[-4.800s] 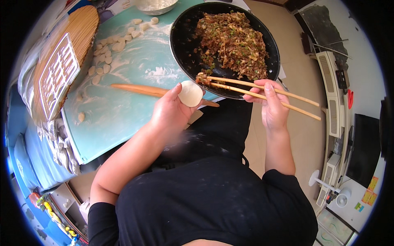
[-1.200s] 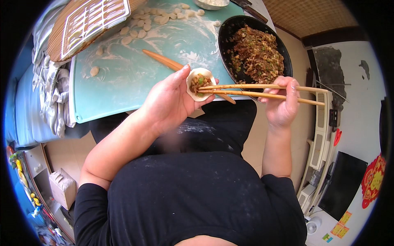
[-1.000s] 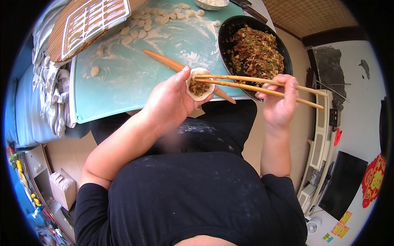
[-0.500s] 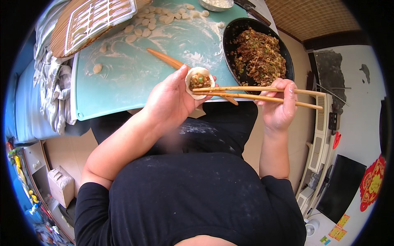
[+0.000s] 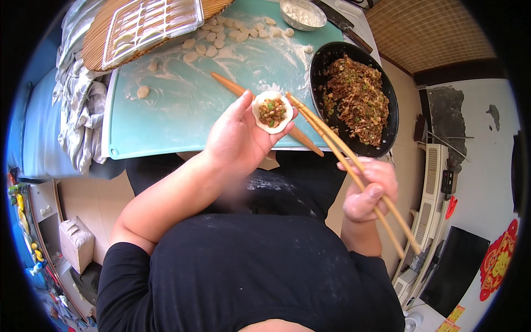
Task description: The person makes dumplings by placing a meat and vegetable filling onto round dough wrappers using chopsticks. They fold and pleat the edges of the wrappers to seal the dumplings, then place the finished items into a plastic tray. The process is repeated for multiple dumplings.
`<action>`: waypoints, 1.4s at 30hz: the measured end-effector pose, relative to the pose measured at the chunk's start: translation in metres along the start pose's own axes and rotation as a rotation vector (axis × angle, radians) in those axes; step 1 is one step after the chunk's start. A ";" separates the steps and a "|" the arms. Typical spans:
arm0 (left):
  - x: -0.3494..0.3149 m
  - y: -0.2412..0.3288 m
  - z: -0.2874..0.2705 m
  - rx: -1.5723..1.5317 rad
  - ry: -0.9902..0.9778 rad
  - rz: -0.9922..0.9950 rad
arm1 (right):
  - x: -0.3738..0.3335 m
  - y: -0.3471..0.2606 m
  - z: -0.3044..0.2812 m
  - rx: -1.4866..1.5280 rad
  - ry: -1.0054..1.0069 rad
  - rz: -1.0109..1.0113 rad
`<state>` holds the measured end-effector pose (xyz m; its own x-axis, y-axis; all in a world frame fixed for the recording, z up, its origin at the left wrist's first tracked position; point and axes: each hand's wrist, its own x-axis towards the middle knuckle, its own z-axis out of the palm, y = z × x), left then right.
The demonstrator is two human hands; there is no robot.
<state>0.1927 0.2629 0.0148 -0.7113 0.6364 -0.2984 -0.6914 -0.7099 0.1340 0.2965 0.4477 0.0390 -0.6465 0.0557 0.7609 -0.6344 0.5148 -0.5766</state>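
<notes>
A round dumpling wrapper (image 5: 258, 114) with a mound of chopped filling (image 5: 271, 112) at its centre lies on the fingers of my left hand (image 5: 235, 133), which cradles it from below. In my right hand (image 5: 369, 191) is a pair of long wooden chopsticks (image 5: 332, 139), their tips together just right of the wrapper and apart from it. A dark pan (image 5: 317, 61) heaped with brown and green filling (image 5: 357, 99) stands beyond my right hand. Behind my left hand a tapered wooden rolling pin (image 5: 227, 83) rests slantwise on the floured teal mat (image 5: 166, 127), partly hidden.
Several dough pieces (image 5: 212, 51) are scattered toward the back of the mat. At the back left a plastic tray of dumplings (image 5: 152, 25) sits on a round woven board (image 5: 94, 52). A metal bowl of flour (image 5: 303, 15) and a knife (image 5: 333, 16) lie at the back right.
The chopsticks have left the filling; my right hand has dropped nearer my body, tilting them so their tips point up and left. My left hand still holds the filled wrapper.
</notes>
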 end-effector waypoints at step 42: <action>0.004 -0.005 -0.023 0.253 0.163 -0.225 | -0.073 0.068 -0.114 0.177 0.410 1.493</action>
<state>0.1967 0.2621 -0.0092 -0.5230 0.6968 -0.4909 -0.8518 -0.4479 0.2717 0.3483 0.5759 -0.0218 -0.5766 0.6432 -0.5038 0.3953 -0.3200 -0.8610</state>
